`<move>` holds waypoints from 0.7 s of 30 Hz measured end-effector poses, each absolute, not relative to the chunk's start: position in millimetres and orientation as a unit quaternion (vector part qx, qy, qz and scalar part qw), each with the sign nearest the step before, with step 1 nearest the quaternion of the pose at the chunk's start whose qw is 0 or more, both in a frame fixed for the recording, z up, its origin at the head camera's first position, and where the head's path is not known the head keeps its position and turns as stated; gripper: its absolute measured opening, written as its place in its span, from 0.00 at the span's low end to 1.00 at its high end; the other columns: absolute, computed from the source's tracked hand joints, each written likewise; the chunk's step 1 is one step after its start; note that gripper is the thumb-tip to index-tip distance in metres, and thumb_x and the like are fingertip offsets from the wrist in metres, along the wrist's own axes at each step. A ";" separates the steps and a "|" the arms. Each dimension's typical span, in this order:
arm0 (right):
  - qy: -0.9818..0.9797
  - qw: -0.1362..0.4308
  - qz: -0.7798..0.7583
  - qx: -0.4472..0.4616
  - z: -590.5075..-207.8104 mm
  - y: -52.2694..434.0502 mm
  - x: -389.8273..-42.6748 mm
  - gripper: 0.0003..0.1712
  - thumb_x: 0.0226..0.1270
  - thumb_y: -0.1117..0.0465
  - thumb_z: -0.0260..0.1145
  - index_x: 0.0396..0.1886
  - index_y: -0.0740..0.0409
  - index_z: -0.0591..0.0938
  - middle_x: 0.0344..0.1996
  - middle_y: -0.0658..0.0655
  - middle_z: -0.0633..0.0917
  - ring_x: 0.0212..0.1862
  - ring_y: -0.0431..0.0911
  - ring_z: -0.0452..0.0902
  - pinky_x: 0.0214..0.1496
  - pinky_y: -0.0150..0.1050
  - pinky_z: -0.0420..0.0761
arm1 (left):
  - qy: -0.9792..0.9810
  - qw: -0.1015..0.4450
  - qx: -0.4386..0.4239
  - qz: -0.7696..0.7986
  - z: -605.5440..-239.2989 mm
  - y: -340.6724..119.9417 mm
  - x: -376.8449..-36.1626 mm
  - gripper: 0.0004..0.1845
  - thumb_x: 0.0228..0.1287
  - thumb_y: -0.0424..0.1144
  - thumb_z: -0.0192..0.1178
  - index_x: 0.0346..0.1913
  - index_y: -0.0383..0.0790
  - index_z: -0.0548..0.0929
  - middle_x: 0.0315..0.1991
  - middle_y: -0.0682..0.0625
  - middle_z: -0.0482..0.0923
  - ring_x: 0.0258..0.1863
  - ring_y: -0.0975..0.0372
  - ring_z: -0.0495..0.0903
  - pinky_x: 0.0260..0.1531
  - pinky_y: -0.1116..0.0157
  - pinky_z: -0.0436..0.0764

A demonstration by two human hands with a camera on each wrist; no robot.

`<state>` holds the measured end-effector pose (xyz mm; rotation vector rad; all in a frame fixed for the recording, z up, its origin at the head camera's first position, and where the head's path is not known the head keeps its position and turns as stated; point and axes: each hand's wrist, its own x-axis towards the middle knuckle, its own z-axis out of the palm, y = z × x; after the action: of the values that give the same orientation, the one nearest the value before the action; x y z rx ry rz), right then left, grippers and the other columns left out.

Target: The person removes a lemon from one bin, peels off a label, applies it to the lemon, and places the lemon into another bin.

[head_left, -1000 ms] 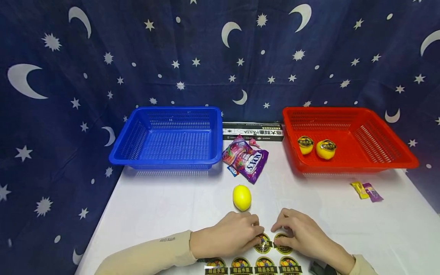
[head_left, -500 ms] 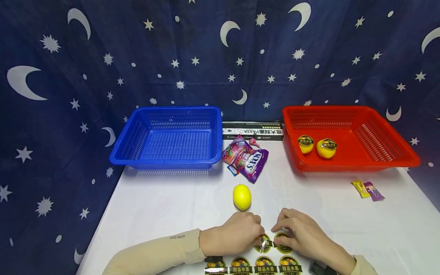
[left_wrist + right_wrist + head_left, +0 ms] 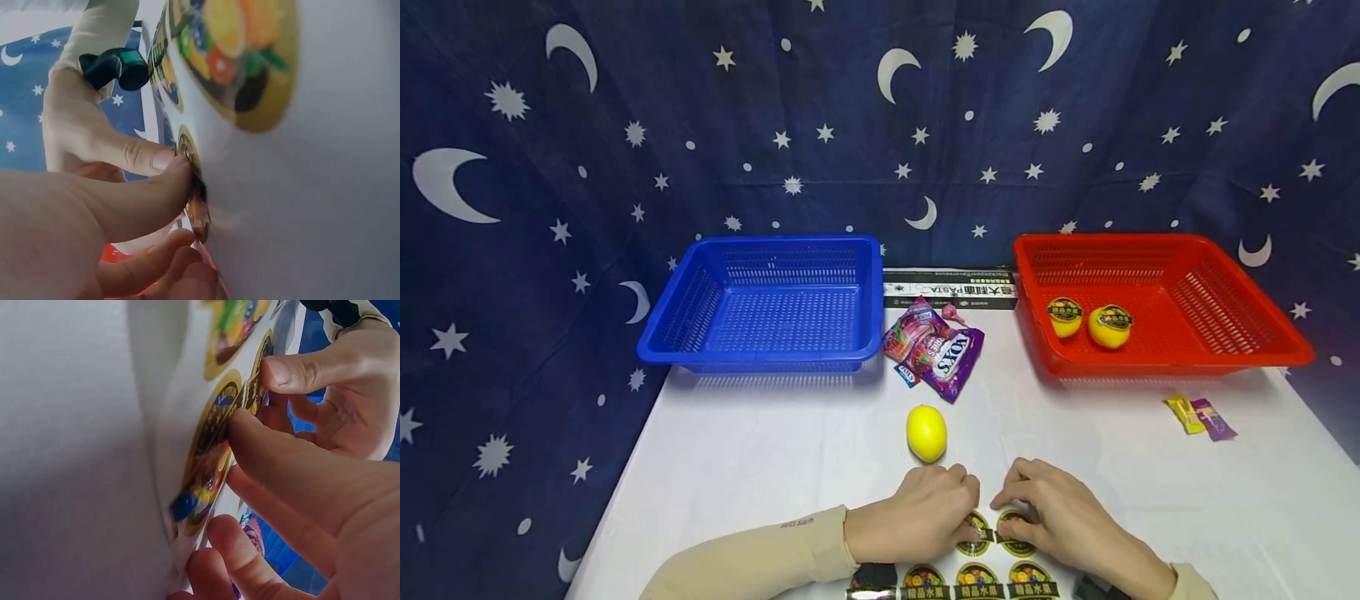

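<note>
In the head view my left hand (image 3: 917, 517) and right hand (image 3: 1058, 515) face each other at the far edge of a sheet of round fruit stickers (image 3: 977, 581). My left thumb (image 3: 172, 181) lies on one sticker (image 3: 975, 533), with the curled fingers at the sheet's edge. The right thumb (image 3: 247, 428) presses the neighbouring sticker (image 3: 215, 434), and its fingers bend under the edge, so both hands pinch the sheet. The fingertips are partly hidden in the head view. A yellow lemon (image 3: 927, 433) sits just beyond my left hand.
Behind stand a blue basket (image 3: 760, 358) and a red basket (image 3: 1180, 358) holding two stickered lemons (image 3: 1109, 327). Between them lie a purple candy bag (image 3: 936, 350), a lollipop (image 3: 953, 313) and a pasta box (image 3: 951, 289). Two wrapped candies (image 3: 1201, 417) lie at right.
My left hand has shifted a little to the right along the sheet's far edge, its thumb still at the sticker. The right hand keeps its place on the neighbouring sticker.
</note>
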<state>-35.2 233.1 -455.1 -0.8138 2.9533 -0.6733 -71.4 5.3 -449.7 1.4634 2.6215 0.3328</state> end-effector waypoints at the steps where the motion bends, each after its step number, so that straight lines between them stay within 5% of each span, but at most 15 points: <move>1: 0.942 0.002 -0.215 -0.259 -454.9 233.1 -34.8 0.11 0.50 0.50 0.83 0.34 0.37 0.90 0.31 0.32 0.74 0.31 0.26 0.63 0.30 0.23 0.63 | 0.866 0.065 0.484 0.111 -449.7 6.0 -72.1 0.17 0.63 0.54 0.71 0.29 0.49 0.76 0.23 0.59 0.66 0.20 0.71 0.62 0.18 0.76 0.60; 21: 0.945 0.025 -0.212 -0.247 -452.4 232.3 -35.7 0.11 0.51 0.49 0.82 0.34 0.35 0.89 0.30 0.32 0.73 0.30 0.26 0.62 0.30 0.24 0.62 | 0.843 0.124 0.479 0.209 -439.2 -1.1 -78.2 0.11 0.67 0.42 0.69 0.38 0.50 0.75 0.25 0.64 0.69 0.22 0.75 0.66 0.23 0.80 0.64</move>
<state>-35.7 232.3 -452.4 -0.7656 2.9235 -0.6557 -78.2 -1.1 -439.2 1.3961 2.4587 0.6106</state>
